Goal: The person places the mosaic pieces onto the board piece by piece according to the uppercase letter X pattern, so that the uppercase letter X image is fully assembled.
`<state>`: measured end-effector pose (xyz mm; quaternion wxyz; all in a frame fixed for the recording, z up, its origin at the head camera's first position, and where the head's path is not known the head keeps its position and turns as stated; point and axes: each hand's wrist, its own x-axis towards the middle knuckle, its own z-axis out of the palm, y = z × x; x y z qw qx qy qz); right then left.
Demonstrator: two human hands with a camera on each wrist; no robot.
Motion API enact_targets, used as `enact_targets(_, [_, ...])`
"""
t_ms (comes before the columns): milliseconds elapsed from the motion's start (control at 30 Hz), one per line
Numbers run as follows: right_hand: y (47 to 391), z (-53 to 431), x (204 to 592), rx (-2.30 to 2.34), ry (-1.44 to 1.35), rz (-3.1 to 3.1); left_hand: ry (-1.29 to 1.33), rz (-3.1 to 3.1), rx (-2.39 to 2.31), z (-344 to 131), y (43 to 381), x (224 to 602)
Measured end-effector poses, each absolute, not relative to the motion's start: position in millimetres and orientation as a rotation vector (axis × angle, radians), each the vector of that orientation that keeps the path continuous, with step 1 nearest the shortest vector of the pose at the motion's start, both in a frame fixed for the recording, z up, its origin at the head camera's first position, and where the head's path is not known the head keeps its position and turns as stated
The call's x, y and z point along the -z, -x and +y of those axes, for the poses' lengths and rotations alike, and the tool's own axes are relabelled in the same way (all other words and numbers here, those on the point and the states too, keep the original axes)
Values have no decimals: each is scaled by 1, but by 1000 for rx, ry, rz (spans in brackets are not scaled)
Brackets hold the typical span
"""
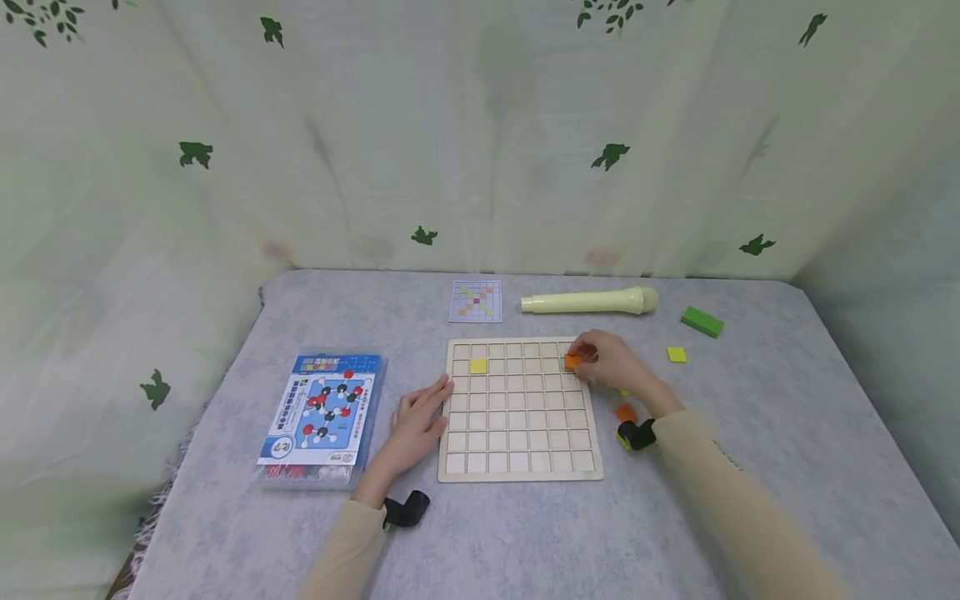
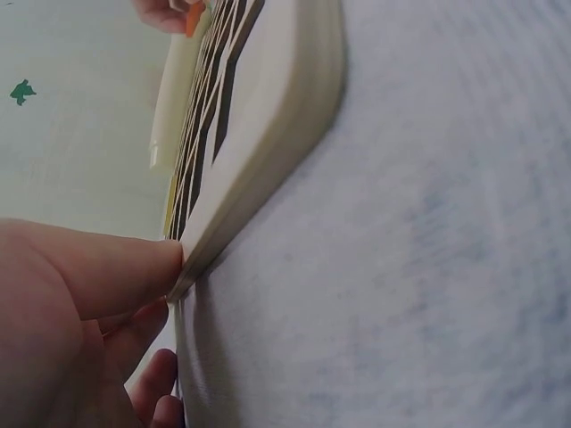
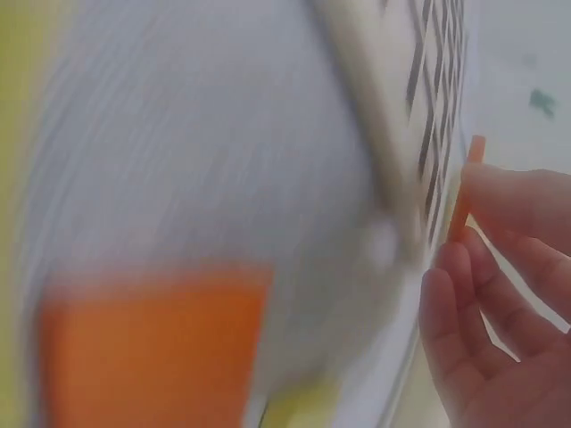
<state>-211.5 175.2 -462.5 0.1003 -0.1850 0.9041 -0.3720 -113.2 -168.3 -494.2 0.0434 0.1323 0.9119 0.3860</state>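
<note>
A pale wooden grid board [image 1: 519, 477] lies flat on the cloth, with a yellow tile [image 1: 478, 367] in its upper left part. My left hand [image 1: 415, 427] touches the board's left edge, its thumb [image 2: 125, 272] and fingertips against the rim. Over the board's upper right corner, my right hand [image 1: 613, 365] pinches an orange square tile [image 3: 466, 192] between thumb and fingers. In the right wrist view that tile stands on edge, tilted. Below the right wrist lies another orange tile [image 1: 625, 412], with yellow pieces beside it partly hidden by the wrist and its camera.
Behind the board are a small patterned card [image 1: 476, 301] and a cream microphone-shaped object [image 1: 588, 301]. A green block [image 1: 702, 322] and a yellow tile [image 1: 677, 355] lie at the right. A boxed molecule model set [image 1: 322, 417] lies left of my left hand.
</note>
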Motion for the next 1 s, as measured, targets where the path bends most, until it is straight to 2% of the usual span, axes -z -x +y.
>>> enact_targets(300, [217, 138, 465, 963, 600, 2705, -395, 2774, -1172, -168, 113, 494])
enact_targets(567, [219, 135, 465, 992, 541, 2683, -399, 2795, -1187, -168, 113, 493])
enact_targets(767, [211, 160, 456, 1147, 439, 2644, -378, 2770, -1178, -167, 113, 492])
enact_targets(1000, [203, 225, 453, 1201, 326, 2730, -348, 2765, -1171, -166, 111, 490])
